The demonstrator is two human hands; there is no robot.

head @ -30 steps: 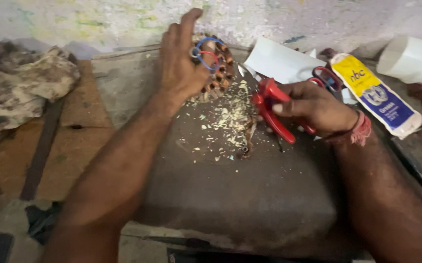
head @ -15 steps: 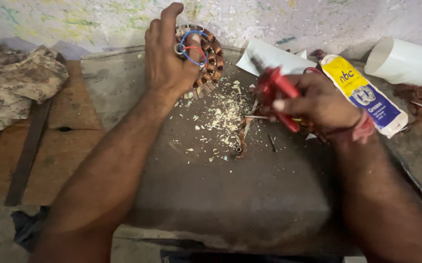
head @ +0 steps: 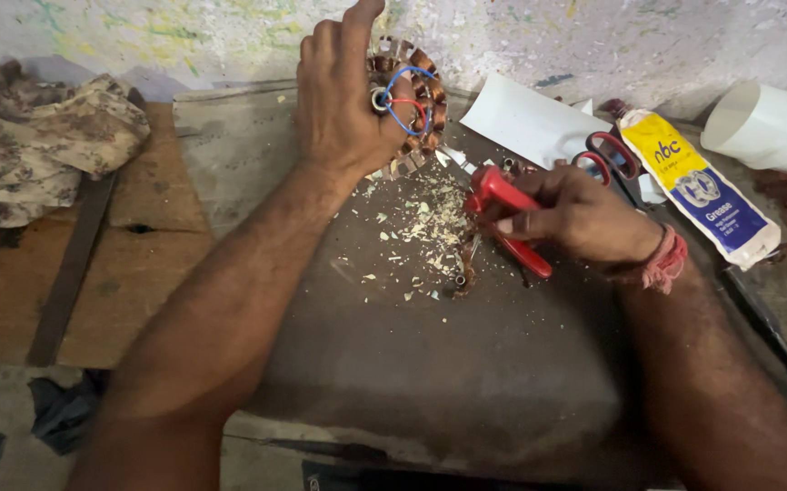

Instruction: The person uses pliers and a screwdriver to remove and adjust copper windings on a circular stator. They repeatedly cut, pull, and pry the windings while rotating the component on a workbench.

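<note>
Clamped around red-handled pliers [head: 507, 218], the right hand [head: 584, 218] rests on the dark surface [head: 466, 382] beside pale shavings [head: 430, 227]. Farther off, the left hand [head: 343, 100] clasps a copper-wound stator [head: 416, 91], upright near the wall.

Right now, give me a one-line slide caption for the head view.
Left hand grips a copper-wound stator; right hand holds red-handled pliers over a scrap-littered work board.
</note>
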